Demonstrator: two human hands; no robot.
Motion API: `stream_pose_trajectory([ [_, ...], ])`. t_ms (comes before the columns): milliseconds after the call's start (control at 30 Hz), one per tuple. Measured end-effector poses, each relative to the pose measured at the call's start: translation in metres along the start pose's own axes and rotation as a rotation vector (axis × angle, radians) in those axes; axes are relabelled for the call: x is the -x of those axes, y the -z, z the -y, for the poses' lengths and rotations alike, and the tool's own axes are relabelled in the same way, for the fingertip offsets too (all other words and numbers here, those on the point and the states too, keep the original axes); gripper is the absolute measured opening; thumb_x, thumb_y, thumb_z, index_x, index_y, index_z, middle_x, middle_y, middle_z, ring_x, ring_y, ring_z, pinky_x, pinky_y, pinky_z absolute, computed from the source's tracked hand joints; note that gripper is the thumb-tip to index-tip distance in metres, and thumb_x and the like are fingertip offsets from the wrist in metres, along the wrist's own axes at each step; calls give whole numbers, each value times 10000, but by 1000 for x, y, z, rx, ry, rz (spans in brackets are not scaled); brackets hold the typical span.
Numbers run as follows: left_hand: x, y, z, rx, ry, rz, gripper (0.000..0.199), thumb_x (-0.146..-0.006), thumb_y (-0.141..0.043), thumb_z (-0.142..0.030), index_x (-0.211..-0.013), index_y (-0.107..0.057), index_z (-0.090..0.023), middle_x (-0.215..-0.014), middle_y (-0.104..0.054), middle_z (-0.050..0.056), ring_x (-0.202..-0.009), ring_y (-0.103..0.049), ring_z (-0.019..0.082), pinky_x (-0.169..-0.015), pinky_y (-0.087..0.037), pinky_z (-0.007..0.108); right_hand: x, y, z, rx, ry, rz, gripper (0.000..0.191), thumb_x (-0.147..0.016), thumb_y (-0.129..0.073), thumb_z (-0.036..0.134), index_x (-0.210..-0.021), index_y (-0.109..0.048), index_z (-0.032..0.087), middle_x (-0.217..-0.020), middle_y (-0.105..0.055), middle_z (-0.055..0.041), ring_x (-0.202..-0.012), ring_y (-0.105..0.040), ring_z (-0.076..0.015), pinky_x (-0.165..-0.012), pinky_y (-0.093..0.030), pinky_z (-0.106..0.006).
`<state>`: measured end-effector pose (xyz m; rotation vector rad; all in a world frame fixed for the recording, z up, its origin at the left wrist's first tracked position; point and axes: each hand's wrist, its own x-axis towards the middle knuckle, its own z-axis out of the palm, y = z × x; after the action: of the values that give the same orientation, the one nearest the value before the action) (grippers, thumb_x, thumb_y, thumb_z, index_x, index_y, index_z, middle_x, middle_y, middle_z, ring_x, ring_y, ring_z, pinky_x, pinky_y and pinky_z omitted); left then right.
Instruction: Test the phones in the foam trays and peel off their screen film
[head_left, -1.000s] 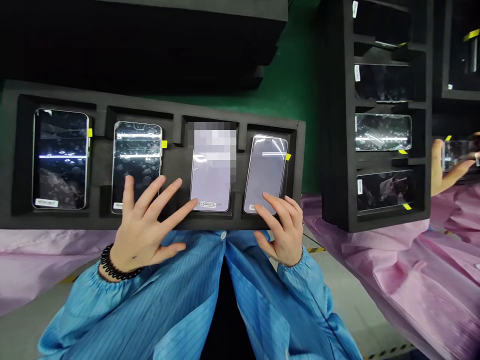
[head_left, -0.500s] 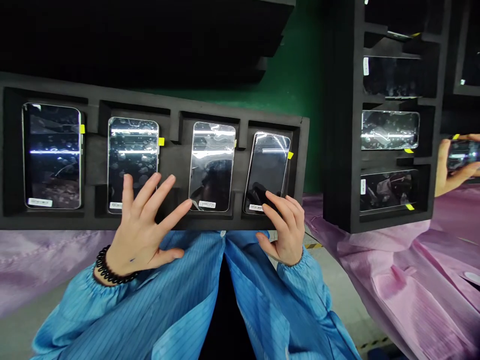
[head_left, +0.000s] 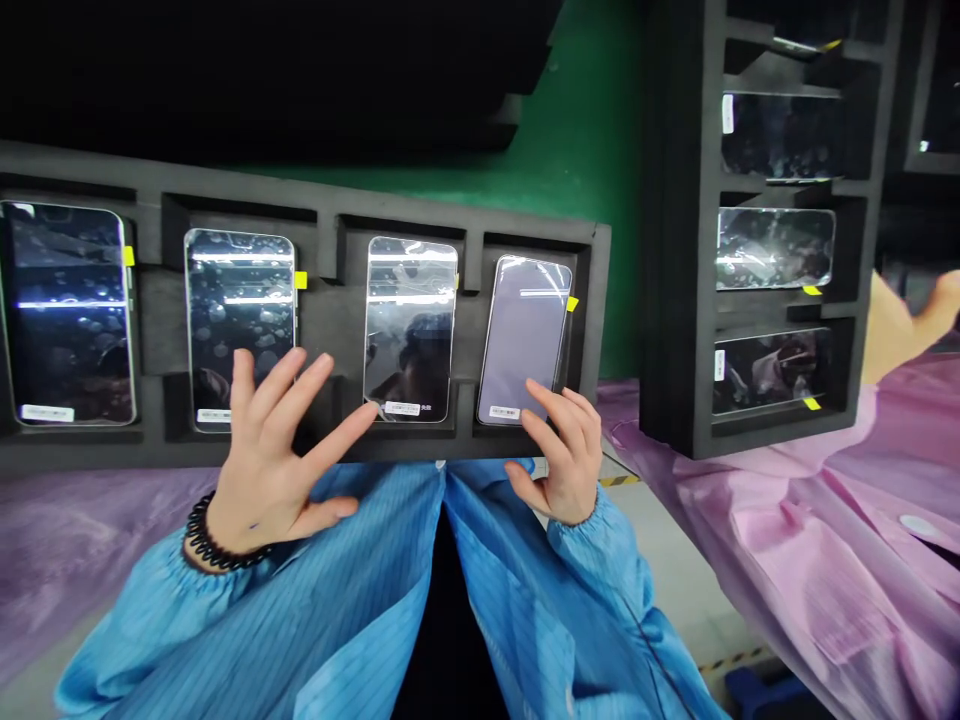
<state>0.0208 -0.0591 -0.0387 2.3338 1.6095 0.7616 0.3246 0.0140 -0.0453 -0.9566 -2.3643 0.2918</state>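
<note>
The person's left hand (head_left: 270, 470) is spread over the near edge of the foam tray (head_left: 420, 447), fingers over one phone (head_left: 240, 310), little fingertip at the near-left corner of a dark phone (head_left: 409, 350). The right hand (head_left: 566, 470), fingers loosely bent and pinching nothing, appears to touch the pale-screened phone (head_left: 521, 330) by the tray's right edge.

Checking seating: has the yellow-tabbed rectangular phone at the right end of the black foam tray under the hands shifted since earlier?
No, none visible: the yellow-tabbed phone keeps the same slant in the same end slot of the black foam tray.
</note>
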Motion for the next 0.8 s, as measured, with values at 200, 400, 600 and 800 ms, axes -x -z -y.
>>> stream_pose_trajectory([
  [200,1,-1,2,35,-35,-86,776,-929,-467,-619,-1606,-162,-394,-1729,-93,6,-1597,-134,255,-1296,-42,579,5,-3,-3,-65,2,-46,735,-939,-547,381,-1602,-252,263,-1509,-558,-107,-1190,-642,-272,-1034,-503,-515],
  [400,0,-1,-2,-88,20,122,691,-941,-384,-661,-1565,-344,-366,-1690,-262,39,-1524,-284,409,-1241,-22,719,1,0,0,47,-10,73,431,-943,-519,372,-1364,-602,330,-1380,-671,-41,-1114,-663,-264,-1035,-491,-464],
  [600,2,-2,0,-8,6,-37,725,-956,-339,-638,-1602,-246,-324,-1724,-124,-3,-1580,-179,315,-1293,-51,619,2,-3,-2,-24,-6,-26,644,-924,-535,363,-1540,-360,296,-1497,-575,-89,-1151,-658,-263,-996,-519,-496],
  [800,4,-3,1,6,-4,-37,758,-906,-489,-637,-1586,-250,-402,-1725,-121,-6,-1578,-175,328,-1282,-35,631,1,-1,0,2,9,-2,601,-933,-536,352,-1519,-416,298,-1493,-573,-81,-1166,-649,-251,-1044,-493,-471],
])
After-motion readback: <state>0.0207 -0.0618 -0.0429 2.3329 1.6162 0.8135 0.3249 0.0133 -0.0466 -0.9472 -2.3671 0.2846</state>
